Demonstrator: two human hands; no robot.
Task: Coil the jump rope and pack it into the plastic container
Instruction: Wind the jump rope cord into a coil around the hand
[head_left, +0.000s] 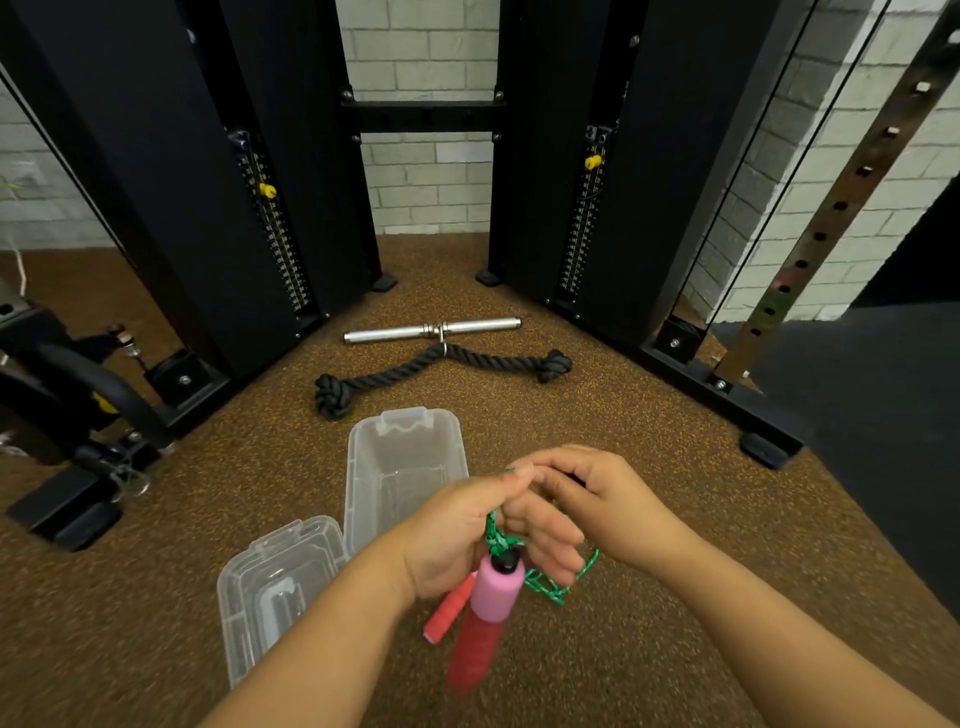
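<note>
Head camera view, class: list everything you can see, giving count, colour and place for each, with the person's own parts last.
jump rope: one, green cord, two red-and-pink handles, hanging from the hands.
plastic container: one, clear, open, on the floor beyond the hands.
lid: one, clear, floor, left of the container.
tricep rope: one, black, floor, farther back.
metal bar handle: one, silver, behind the tricep rope.
cable machine: one, black, yellow pins, background.
left hand: gripping the cord.
right hand: pinching the cord.

A steel bar (432, 329) and black tricep rope (441, 368) lie near the cable machine (171, 171)
</note>
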